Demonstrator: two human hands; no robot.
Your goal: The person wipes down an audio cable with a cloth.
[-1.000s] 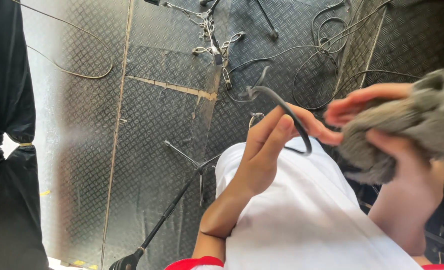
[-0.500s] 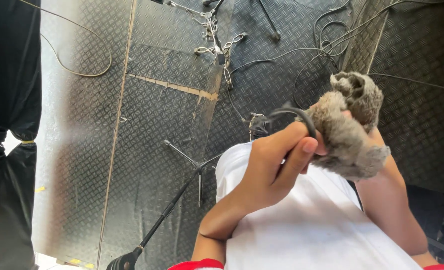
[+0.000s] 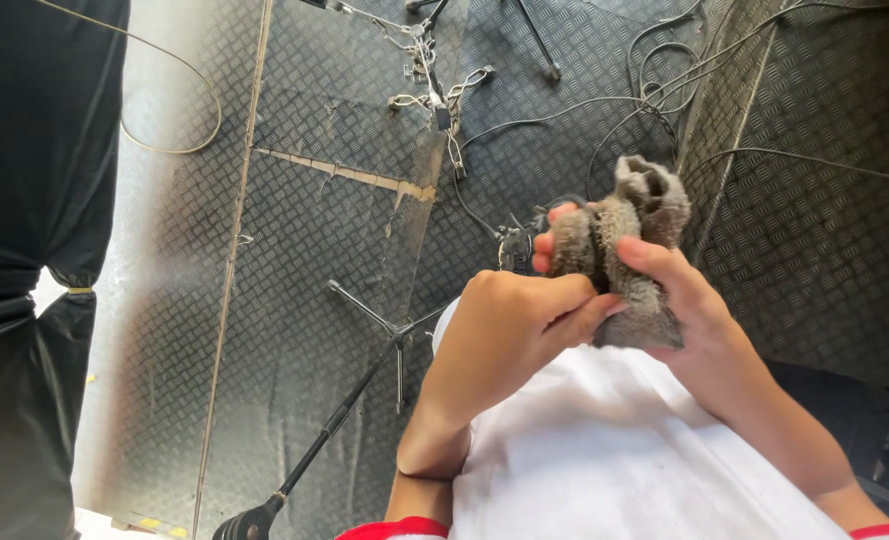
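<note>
My right hand is wrapped around a grey fuzzy cloth, thumb across its front. My left hand is curled closed just beside it, fingertips pressing the cloth's lower edge. Beyond both hands, black cables lie on the floor.

White shirt, red-trimmed short sleeves, bare forearms

Stage or studio: checker-plate floor, cables, stands.
</note>
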